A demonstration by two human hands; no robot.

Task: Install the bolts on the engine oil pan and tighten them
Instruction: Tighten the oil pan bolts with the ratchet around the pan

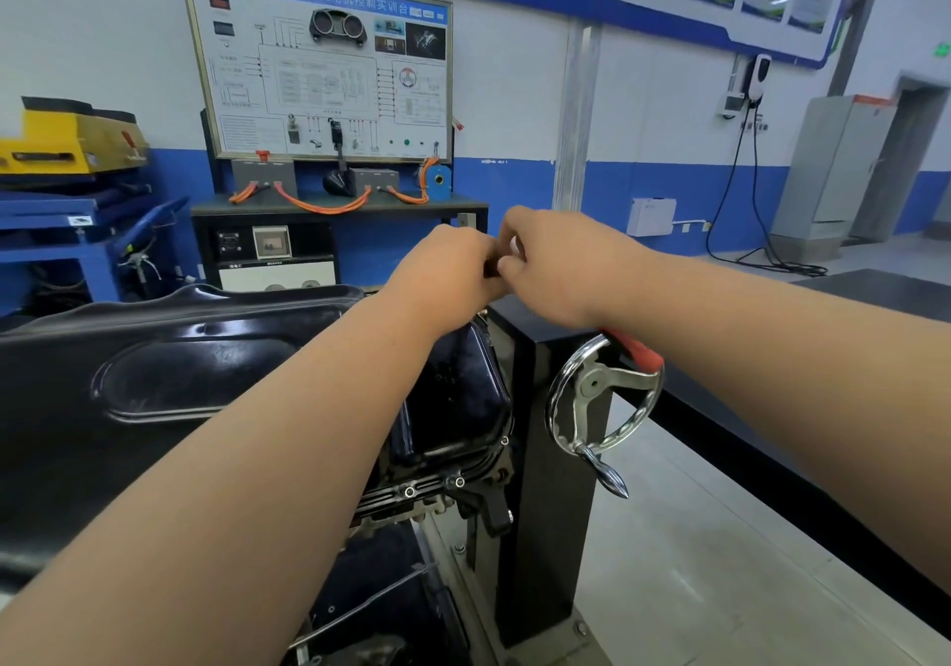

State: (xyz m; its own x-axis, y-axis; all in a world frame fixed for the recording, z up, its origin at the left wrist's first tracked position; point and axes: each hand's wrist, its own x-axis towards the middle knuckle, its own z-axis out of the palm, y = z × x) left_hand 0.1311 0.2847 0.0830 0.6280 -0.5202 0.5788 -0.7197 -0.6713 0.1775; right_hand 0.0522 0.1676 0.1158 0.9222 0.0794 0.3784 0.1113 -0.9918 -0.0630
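Observation:
The black engine oil pan (206,372) lies on the engine stand in front of me, filling the left and centre. Two bolts (458,482) sit in its near flange at the lower centre. Both my hands meet above the pan's far right corner. My left hand (447,269) has its fingers curled around a small dark object (491,269) between the two hands. My right hand (545,258) pinches the same small object from the right. What the object is stays mostly hidden by the fingers.
A black stand post (545,459) with a chrome handwheel (602,403) stands right of the pan. A training board (319,68) on a bench with orange cables is behind. Blue cart (77,233) at far left, black floor strip (772,464) at right.

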